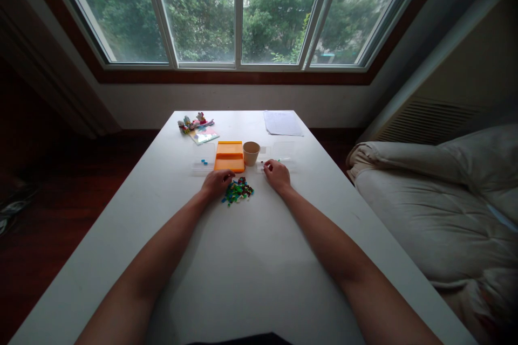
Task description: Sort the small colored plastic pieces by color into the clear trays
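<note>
A loose pile of small plastic bricks (238,191), mostly green, blue and dark red, lies on the white table. My left hand (216,183) rests at the pile's left edge, its fingers curled together; whatever they hold is too small to make out. Over to the right, my right hand (278,174) is at the near side of a clear plastic box (284,149), with thumb and fingertips pinched. A tiny dark piece shows by those fingertips, but I cannot tell whether it is held. Between and beyond the hands stand an orange tray (230,156) and a brown paper cup (251,154).
Left of the orange tray, another clear box holds a few blue bricks (204,161). Colourful small figures (196,123) and a printed card (205,135) lie at the back left. White paper (283,123) lies back right. A padded sofa (429,210) stands right of the table (251,275).
</note>
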Tool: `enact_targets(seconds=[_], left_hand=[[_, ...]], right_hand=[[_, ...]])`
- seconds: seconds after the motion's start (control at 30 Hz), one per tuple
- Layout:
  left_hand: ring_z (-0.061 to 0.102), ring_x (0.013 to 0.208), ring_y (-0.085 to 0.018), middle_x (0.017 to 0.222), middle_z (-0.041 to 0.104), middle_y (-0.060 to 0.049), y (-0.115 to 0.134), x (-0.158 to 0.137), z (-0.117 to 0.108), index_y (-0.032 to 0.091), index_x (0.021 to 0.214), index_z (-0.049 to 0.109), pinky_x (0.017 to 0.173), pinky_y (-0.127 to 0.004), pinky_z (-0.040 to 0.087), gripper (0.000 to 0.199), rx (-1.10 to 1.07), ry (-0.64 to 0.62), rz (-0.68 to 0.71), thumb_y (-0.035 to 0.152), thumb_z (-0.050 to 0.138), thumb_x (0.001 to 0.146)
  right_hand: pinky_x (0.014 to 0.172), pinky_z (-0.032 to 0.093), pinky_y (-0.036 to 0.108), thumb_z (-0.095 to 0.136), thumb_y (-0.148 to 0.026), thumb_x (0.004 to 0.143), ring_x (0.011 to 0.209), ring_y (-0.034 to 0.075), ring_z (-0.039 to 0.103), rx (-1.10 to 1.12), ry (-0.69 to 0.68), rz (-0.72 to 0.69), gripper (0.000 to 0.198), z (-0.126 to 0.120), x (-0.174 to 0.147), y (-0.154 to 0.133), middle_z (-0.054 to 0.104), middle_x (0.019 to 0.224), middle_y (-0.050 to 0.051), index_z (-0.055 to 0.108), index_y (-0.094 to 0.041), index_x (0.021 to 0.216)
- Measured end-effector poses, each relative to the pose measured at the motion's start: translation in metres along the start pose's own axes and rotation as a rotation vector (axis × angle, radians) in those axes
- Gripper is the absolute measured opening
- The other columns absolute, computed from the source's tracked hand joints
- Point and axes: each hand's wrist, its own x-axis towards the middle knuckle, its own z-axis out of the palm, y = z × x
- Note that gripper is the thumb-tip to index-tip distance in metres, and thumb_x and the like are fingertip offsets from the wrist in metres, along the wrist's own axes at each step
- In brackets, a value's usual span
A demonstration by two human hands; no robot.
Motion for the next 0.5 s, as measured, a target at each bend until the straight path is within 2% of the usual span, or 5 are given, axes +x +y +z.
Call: enact_targets(seconds=[0.17,0.27,0.33,0.5], left_hand=[[0.067,0.082,-0.017,0.096,0.076,-0.003,0.001,0.000,0.000,0.023,0.100,0.075,0.075,-0.027,0.048,0.023,0.008,-0.007,-0.002,0.025,0.054,0.089],[0.067,0.081,-0.017,0.096,0.076,-0.003,0.001,0.000,-0.001,0.023,0.100,0.075,0.073,-0.026,0.048,0.023,0.007,-0.007,-0.008,0.025,0.054,0.089],[0.066,0.080,-0.017,0.096,0.076,-0.003,0.002,0.000,-0.001,0.023,0.100,0.075,0.073,-0.026,0.048,0.023,0.002,-0.003,-0.014,0.024,0.055,0.088],[0.065,0.076,-0.016,0.091,0.076,-0.004,0.002,-0.002,-0.004,0.022,0.100,0.076,0.070,-0.025,0.046,0.024,0.004,0.001,-0.017,0.025,0.056,0.088]], right_hand=[[0.068,0.038,0.027,0.056,-0.031,0.090,0.074,0.017,0.059,-0.001,-0.008,0.004,0.015,-0.001,-0.002,-0.001,0.069,0.082,0.002,0.069,-0.023,0.091],[0.068,0.037,0.027,0.054,-0.031,0.091,0.074,0.018,0.059,0.006,0.007,0.006,0.017,-0.001,-0.002,0.000,0.069,0.083,0.003,0.069,-0.024,0.096],[0.071,0.038,0.029,0.050,-0.029,0.093,0.077,0.019,0.058,-0.012,0.061,0.012,0.021,-0.004,-0.001,0.002,0.069,0.086,0.004,0.069,-0.023,0.100],[0.084,0.037,0.034,0.048,-0.024,0.092,0.102,0.027,0.052,-0.164,0.249,0.004,0.024,-0.016,0.005,0.017,0.067,0.102,0.012,0.070,-0.019,0.099]])
